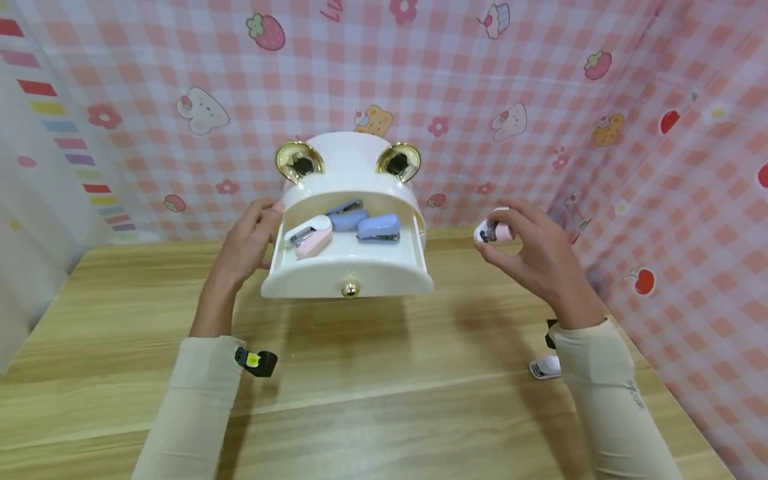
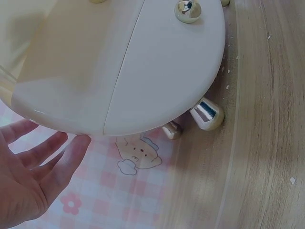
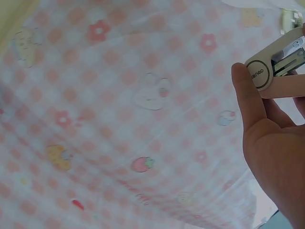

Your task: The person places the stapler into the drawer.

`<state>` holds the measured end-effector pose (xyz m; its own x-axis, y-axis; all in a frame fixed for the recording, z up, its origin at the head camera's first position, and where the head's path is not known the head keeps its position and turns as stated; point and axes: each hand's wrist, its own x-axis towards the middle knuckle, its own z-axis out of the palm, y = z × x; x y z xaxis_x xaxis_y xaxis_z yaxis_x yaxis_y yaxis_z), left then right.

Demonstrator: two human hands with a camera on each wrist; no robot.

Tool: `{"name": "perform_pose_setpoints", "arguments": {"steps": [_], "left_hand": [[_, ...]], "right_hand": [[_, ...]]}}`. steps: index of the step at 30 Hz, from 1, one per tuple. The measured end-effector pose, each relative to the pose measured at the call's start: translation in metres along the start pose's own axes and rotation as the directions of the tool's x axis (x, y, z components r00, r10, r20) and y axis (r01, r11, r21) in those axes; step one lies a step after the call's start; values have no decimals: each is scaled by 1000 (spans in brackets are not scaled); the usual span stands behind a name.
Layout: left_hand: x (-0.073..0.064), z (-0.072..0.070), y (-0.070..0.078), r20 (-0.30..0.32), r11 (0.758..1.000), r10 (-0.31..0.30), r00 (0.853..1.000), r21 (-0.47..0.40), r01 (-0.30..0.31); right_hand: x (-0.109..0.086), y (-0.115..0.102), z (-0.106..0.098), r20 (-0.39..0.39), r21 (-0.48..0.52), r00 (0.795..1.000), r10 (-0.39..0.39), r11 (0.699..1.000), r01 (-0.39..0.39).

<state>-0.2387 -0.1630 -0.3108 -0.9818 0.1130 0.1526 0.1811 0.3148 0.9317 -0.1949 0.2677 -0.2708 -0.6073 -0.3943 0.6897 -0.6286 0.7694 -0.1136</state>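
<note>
A white rounded cabinet point(image 1: 351, 152) with two gold-rimmed eye shapes has its drawer point(image 1: 312, 280) pulled out. Inside lie a white and pink stapler point(image 1: 315, 243), a blue stapler point(image 1: 379, 227) and another blue one point(image 1: 348, 217) behind. My left hand point(image 1: 243, 250) rests its fingertips against the cabinet's left side; in the left wrist view, extended fingers point(image 2: 71, 152) touch the white shell. Off to the cabinet's right, my right hand point(image 1: 537, 250) pinches a small white and pink stapler point(image 1: 492, 227) in the air. The right wrist view shows this stapler point(image 3: 259, 74) between thumb and fingers.
Another white stapler point(image 1: 545, 367) lies on the wooden table point(image 1: 360, 400) beside the right sleeve. Pink checked cloth point(image 1: 468, 73) hangs behind the cabinet and along the right side. Gold feet point(image 2: 207, 114) hold the cabinet above the tabletop.
</note>
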Motion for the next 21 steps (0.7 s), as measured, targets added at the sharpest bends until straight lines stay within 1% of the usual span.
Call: {"name": "perform_pose_setpoints", "arguments": {"steps": [3,6,12,17,21], "left_hand": [[1,0,-1,0,1000,0,1000,1,0],[0,0,-1,-2,1000,1,1000,2,-1],[0,0,-3,-8,1000,-1,1000,-7,1],[-1,-1,-3,-11,1000,-3,1000,-5,3],[-1,-2,-3,-8,1000,-4,1000,-9,4]], "right_hand": [[9,-8,1,-18,29,999,-30,999,30],[17,-16,4,-30,65,999,-40,997,42],[31,-31,13,-15,121,997,-79,989,81],[41,-44,24,2,199,988,-154,968,151],[47,-55,34,33,234,980,-198,955,185]]}}
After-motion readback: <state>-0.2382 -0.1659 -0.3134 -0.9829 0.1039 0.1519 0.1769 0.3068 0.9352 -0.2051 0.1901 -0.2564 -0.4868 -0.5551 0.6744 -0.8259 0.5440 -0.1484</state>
